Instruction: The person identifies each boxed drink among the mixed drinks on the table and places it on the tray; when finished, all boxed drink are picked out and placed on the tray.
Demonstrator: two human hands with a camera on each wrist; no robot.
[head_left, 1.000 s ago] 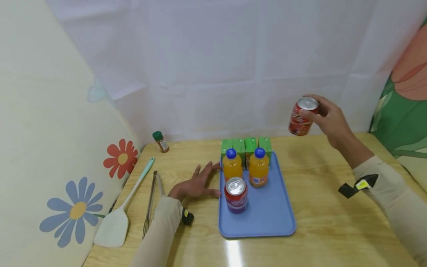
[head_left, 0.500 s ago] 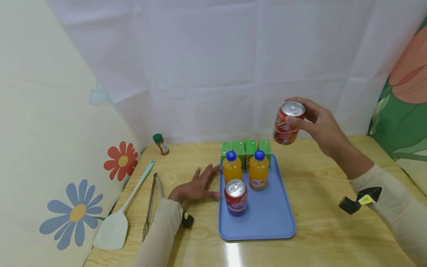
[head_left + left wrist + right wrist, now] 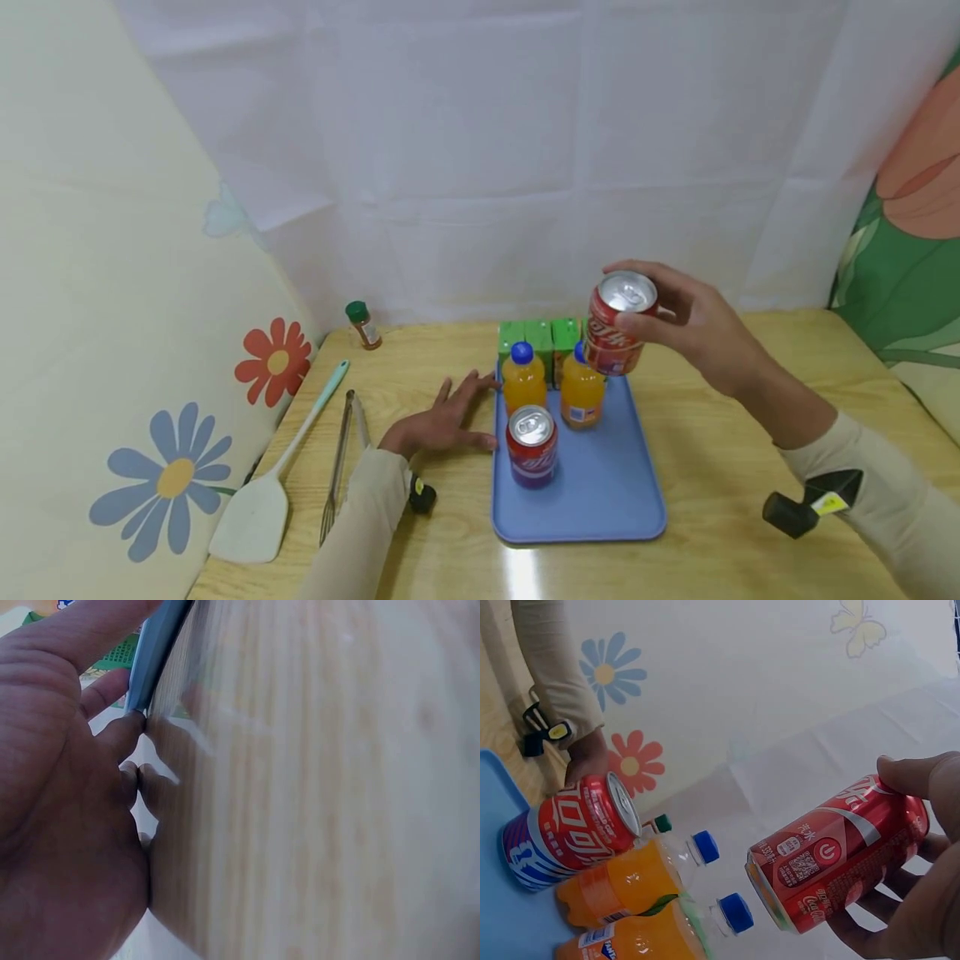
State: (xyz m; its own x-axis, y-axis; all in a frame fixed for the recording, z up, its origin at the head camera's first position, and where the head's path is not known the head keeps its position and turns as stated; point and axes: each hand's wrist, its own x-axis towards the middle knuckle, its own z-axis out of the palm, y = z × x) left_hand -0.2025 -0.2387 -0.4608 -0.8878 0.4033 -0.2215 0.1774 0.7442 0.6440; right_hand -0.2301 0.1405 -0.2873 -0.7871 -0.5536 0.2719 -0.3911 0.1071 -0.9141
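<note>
My right hand grips a red soda can round its side, thumb in front, in the air over the right part of the blue tray. In the head view that can overlaps the cap of the right orange soda bottle. My left hand lies with spread fingers on the table, its fingertips and thumb at the tray's left edge. On the tray stand another red soda can, a second orange soda bottle behind it, and a row of green drink cartons at the back.
To the left lie a white spatula with a mint handle and metal tongs. A small green-capped jar stands at the back left. A white cloth hangs behind the wooden table.
My right hand has carried the red can leftward and down, from beside the tray to over it. The left hand has stayed at the tray's edge.
</note>
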